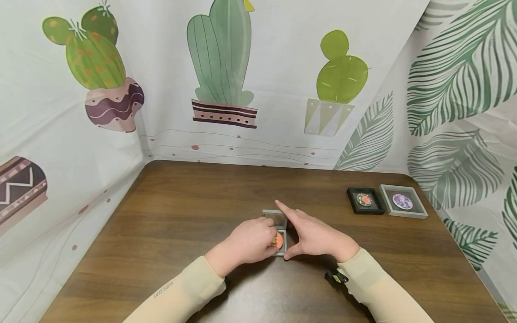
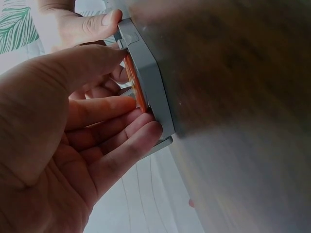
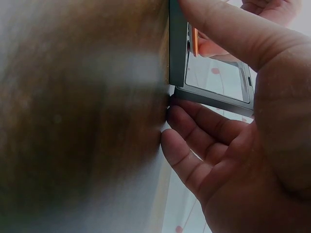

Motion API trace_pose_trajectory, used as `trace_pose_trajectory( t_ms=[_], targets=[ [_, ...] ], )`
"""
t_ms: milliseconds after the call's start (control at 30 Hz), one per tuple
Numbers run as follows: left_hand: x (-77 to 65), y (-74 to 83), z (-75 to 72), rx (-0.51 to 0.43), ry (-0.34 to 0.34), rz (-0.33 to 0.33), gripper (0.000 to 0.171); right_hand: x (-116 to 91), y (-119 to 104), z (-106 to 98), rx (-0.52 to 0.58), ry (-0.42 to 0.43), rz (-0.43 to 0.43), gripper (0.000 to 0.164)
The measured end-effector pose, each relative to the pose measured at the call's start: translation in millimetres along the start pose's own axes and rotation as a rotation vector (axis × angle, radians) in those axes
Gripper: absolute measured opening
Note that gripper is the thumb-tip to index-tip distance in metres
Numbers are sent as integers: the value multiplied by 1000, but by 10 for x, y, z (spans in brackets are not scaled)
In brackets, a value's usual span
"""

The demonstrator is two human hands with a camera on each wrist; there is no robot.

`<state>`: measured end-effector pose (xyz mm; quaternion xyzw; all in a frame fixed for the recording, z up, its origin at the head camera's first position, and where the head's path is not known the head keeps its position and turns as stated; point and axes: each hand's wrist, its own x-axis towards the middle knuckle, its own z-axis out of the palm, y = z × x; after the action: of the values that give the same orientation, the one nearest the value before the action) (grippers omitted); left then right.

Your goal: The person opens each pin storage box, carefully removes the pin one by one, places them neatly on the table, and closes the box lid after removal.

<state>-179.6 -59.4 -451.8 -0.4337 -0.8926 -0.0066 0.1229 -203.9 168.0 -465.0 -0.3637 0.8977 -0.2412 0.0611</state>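
Note:
A small grey display case point(image 1: 285, 243) lies on the table in the head view, its clear-windowed lid point(image 1: 274, 219) raised at the back. My left hand point(image 1: 251, 241) pinches an orange round badge point(image 1: 279, 240) over the case's base. In the left wrist view, thumb and fingers meet the edges of the orange badge point(image 2: 135, 81), close against the grey base point(image 2: 154, 80). My right hand point(image 1: 317, 234) holds the case from the right, thumb at its front corner. The right wrist view shows the other fingers curved behind the hinge side, fingertips point(image 3: 174, 142) down at the table.
At the back right of the brown wooden table point(image 1: 169, 197) stand a black case point(image 1: 354, 207) with a red-patterned round badge and a larger grey case point(image 1: 420, 211) with a purple one. A cactus-printed cloth point(image 1: 278, 89) hangs behind the table.

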Motion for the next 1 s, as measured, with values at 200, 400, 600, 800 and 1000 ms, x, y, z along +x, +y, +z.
trace_pose_trajectory(
  t_ms=[200, 400, 600, 800, 1000],
  targets=[
    [-2, -2, 5, -16, 13, 2, 33, -1, 2, -2, 3, 4, -13, 135],
    [-6, -12, 20, -9, 15, 6, 31, 0, 9, 1, -2, -3, 7, 135],
    [-14, -16, 6, -5, 10, 4, 29, 4, 0, -3, -3, -6, 15, 136],
    [-16, -14, -12, -9, -10, -4, 27, 3, -5, -3, -4, -2, 11, 136],
    [-20, -18, -45, -17, 3, 5, 24, 3, -5, 4, -2, 3, 1, 135]
  ],
)
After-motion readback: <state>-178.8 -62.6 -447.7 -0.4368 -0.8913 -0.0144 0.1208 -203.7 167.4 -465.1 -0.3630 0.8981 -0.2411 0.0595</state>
